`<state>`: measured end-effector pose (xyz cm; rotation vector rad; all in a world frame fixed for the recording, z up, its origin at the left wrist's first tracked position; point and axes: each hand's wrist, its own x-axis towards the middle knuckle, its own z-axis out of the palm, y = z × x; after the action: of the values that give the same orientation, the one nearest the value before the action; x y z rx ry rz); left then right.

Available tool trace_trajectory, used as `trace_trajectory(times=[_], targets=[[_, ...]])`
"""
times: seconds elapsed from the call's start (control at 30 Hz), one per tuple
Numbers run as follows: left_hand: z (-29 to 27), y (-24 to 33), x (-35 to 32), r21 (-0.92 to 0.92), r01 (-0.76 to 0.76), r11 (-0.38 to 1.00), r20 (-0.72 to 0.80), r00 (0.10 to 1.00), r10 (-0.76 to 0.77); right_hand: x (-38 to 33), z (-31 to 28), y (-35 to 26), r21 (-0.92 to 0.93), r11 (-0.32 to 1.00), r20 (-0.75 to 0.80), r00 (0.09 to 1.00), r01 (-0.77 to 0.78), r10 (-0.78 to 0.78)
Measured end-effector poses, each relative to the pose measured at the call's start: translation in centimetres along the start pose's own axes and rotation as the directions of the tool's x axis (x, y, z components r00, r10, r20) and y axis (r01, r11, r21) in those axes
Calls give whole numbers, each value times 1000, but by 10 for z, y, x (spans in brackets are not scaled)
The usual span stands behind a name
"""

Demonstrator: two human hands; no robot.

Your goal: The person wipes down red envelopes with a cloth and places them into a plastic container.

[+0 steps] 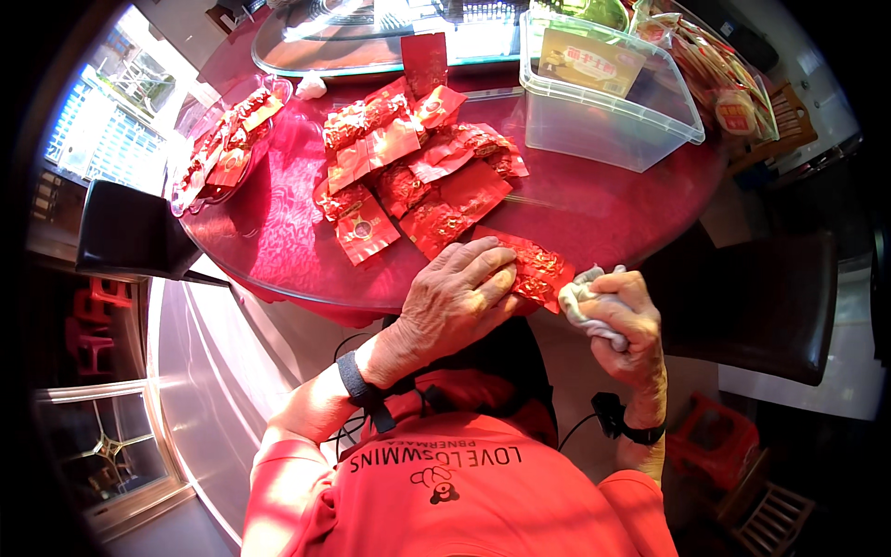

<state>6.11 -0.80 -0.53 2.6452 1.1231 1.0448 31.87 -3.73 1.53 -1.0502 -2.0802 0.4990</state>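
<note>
A shiny red foil packet (538,269) lies at the near edge of the round table. Bent over its left end, the fingers of my left hand (459,288) press and grip it. My right hand (633,325) is closed around a crumpled whitish cloth (585,302), which sits against the packet's right end. Farther left, several similar red packets (371,158) lie overlapping in a loose pile. Whatever part of the packet is under my left fingers is hidden.
The glossy red table (594,209) holds a clear plastic box (594,135) with a card inside at the back right. A dish (251,172) of red packets stands at the left. Dark chairs (761,297) flank the table on both sides.
</note>
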Motion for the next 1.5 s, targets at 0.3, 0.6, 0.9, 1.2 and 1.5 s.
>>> trace_trajectory(times=[0.3,0.6,0.9,1.2,1.5], targets=[[0,-2,-2,22,-22,1000,-27,999,22,59,40,-13,-58,998,-21,1000,16,-17],[9,4,2,42,-30,999,-87,996,34,55,45,-15,-303,921,-188,963,-245,194],[12,30,7,-101,71,992,2,997,-71,28,34,-29,-316,904,-184,953,-288,239],[1,2,3,-100,-85,991,-27,996,83,35,15,-20,-75,987,-282,952,-144,117],[3,-2,0,-90,-105,990,3,994,105,68,55,-16,-359,926,-67,993,-119,101]])
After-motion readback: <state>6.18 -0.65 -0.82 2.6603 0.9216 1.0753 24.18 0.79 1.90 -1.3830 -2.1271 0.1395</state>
